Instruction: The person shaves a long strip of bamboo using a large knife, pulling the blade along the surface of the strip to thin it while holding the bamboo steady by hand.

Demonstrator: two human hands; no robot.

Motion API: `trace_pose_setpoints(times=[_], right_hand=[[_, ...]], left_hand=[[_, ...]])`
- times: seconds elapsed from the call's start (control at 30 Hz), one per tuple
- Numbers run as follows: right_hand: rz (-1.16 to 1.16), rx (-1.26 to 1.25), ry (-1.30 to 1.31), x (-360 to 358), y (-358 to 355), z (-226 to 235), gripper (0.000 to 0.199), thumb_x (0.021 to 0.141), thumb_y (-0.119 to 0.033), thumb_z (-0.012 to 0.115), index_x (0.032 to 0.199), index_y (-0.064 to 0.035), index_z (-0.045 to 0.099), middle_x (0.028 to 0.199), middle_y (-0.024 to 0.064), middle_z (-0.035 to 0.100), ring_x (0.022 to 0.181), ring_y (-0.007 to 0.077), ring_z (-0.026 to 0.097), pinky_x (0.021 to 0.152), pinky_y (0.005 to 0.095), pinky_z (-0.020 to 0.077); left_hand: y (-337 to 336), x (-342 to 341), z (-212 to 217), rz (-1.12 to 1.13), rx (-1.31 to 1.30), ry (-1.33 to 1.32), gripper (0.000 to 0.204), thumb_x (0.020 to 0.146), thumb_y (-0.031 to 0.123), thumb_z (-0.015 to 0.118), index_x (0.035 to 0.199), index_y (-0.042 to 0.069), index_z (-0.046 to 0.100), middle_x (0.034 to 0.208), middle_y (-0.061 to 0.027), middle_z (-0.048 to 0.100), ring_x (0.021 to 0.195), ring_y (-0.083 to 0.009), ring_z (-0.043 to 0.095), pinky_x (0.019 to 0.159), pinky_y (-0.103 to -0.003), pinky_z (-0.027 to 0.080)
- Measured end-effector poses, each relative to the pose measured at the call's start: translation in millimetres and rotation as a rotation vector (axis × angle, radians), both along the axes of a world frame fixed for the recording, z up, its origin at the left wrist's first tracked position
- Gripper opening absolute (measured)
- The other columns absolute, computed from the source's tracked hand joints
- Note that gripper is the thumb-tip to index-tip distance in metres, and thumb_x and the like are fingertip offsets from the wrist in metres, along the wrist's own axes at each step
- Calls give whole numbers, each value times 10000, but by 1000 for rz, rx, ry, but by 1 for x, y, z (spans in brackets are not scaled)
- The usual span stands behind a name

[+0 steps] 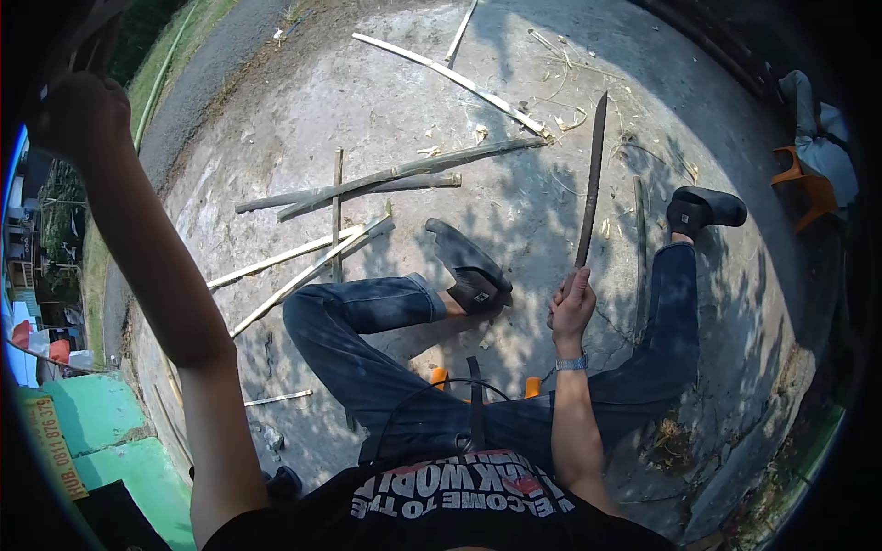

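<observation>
Machete [594, 188] gripped by right hand's [571, 305] fingers; left hand [84, 115] raised at left, grip cannot be told. Pale strips [446, 73] seemingly split, dark strips [395, 173] seemingly unsplit, strewn on ground [303, 101].

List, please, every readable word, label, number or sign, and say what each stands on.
Black cloth T-shirt: large white lettering, partly readable, not copied here.
Yellow flat panel, left edge: reddish letters and numbers, readable, not copied here.
Two plain black shoes: small pale labels, too small to read.

Left grip [84, 115] too dim to read, near end of machete [593, 174] hidden inside right grip [572, 303]
</observation>
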State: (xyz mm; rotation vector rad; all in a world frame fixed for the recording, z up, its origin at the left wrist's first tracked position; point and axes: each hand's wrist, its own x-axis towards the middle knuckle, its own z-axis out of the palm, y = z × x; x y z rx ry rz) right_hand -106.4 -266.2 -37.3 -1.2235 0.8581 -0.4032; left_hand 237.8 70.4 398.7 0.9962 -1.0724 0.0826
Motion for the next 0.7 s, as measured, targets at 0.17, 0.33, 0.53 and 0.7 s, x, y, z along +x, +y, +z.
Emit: trace_pose_setpoints(times=[0.17, 0.33, 0.53, 0.7], right_hand=[[-128, 175, 2, -34, 33, -9, 609, 1033, -633, 389, 729, -106, 414, 540, -13, 382, 406, 88, 387, 358, 256, 298], [-179, 265, 102, -51, 27, -12, 607, 1008, -677, 395, 774, -117, 419, 551, -12, 397, 399, 94, 388, 330, 254, 257], [-123, 240, 88, -41, 22, -11, 597, 1009, -681, 379, 818, -117, 421, 566, -18, 400, 404, 92, 401, 324, 249, 249], [-115, 161, 116, -38, 30, -7, 582, 1033, -629, 381, 772, -110, 410, 563, -3, 401, 403, 97, 404, 333, 252, 270]], left_hand=[[-94, -79, -208, 525, -131, 569, 154, 1045, 130, 544, 1147, 17, 513, 1146, -268, 672, 1111, -403, 677, 918, -513, 620], [-132, -175, -392, 550, -170, 1210, 242, 1059, 199, 533, 1193, 4, 484, 1181, -183, 640, 1160, -317, 655, 959, -473, 598], [-97, -262, -489, 556, -160, 1779, 437, 1081, 259, 473, 1362, -58, 368, 1337, -240, 564, 1245, -335, 596, 1058, -433, 525], [-86, -270, -379, 69, 765, 1623, 604, 1001, 396, 607, 1411, -8, 427, 1391, -220, 544, 1313, -302, 539, 1033, -421, 512]])
